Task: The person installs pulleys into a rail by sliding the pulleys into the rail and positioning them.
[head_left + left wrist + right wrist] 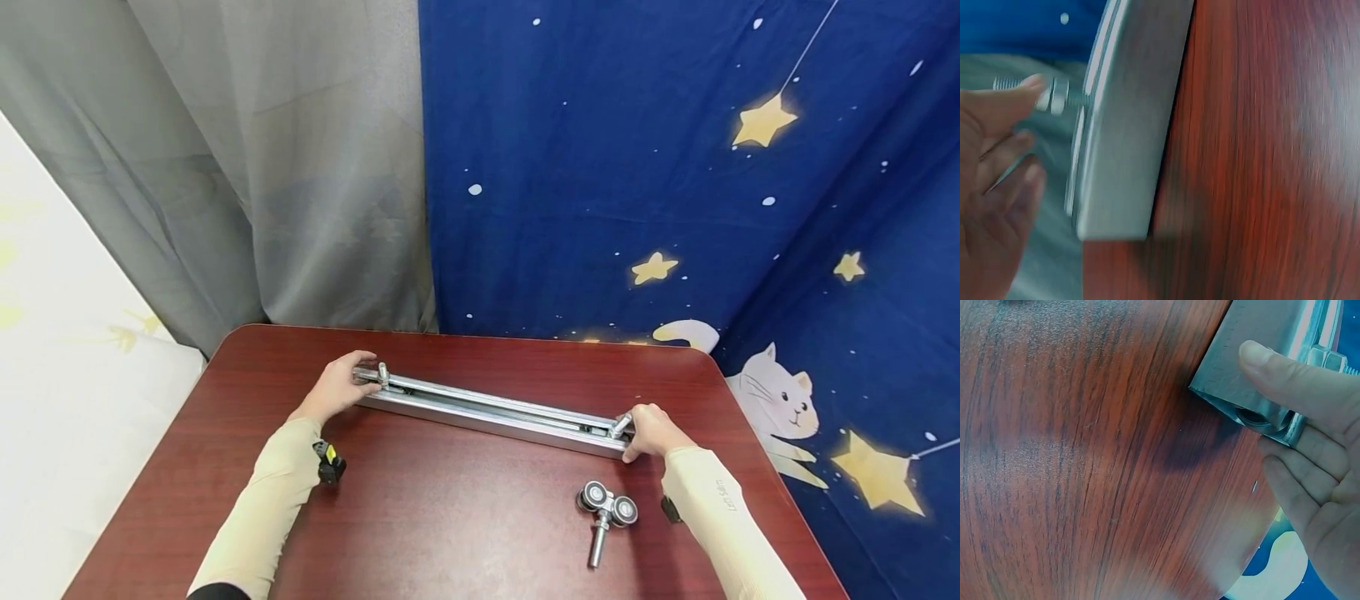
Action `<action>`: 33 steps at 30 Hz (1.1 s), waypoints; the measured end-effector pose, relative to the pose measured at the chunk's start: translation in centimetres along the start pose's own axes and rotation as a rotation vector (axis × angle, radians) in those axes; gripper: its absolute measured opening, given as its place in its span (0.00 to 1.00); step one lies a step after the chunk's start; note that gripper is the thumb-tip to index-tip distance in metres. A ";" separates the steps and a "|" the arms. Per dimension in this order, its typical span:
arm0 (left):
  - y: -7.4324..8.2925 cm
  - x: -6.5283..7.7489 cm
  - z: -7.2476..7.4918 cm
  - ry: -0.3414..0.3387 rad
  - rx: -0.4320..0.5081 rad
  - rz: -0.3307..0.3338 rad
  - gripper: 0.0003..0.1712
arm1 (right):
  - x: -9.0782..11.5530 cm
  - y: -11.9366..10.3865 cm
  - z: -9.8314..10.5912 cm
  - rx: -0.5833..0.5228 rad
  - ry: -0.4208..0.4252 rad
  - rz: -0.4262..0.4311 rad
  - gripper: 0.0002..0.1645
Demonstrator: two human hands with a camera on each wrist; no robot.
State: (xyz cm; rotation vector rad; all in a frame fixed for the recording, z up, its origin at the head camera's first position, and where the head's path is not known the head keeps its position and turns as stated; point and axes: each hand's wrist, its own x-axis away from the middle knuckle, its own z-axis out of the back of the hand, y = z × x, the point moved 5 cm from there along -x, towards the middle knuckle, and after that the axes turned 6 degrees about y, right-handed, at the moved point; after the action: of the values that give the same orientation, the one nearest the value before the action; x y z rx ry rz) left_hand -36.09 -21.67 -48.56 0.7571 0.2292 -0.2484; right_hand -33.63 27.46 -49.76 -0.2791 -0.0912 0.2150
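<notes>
A long silver metal rail with a slot along its top lies across the table. Threaded bolts stick up from it near both ends: the left bolt and the right bolt. My left hand is over the rail's left end, thumb and fingers apart; in the blurred left wrist view its thumb overlaps the bolt's nuts. At the other end, my right hand grips the rail, its thumb along the side wall and the other fingers around the far side, partly hidden.
A roller trolley with round wheels and a threaded stem lies on the reddish-brown table, nearer me than the rail's right end. Behind the table hang a grey curtain and a blue star-patterned curtain.
</notes>
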 end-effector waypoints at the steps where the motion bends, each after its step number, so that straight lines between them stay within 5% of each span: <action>1: -0.3 0.0 0.1 -0.029 -0.036 -0.013 0.32 | 0.0 0.0 0.0 -0.003 -0.002 -0.002 0.28; 4: -1.0 -0.1 0.2 -0.112 -0.142 -0.045 0.38 | -0.1 0.0 -0.2 -0.012 -0.012 0.011 0.27; 9: -1.5 -0.5 -0.5 -0.211 -0.178 -0.040 0.37 | 0.1 0.1 -0.2 -0.027 -0.008 0.010 0.28; 17: -2.5 -0.8 -0.2 -0.195 -0.222 -0.006 0.35 | 0.1 -0.1 -0.3 -0.036 -0.014 0.050 0.29; 26: -1.6 -1.6 0.0 -0.200 -0.283 0.051 0.29 | 0.0 0.2 0.2 -0.030 -0.077 0.156 0.40; 33: -1.3 -1.9 -0.1 -0.210 -0.293 0.096 0.29 | -0.7 -1.6 3.7 -0.010 -0.144 0.202 0.49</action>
State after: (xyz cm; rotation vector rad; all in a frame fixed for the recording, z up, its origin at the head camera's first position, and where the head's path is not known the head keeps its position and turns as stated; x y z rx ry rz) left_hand -38.30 -22.25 -48.97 0.4460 0.0277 -0.1959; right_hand -34.43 26.72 -45.80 -0.2825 -0.2070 0.4350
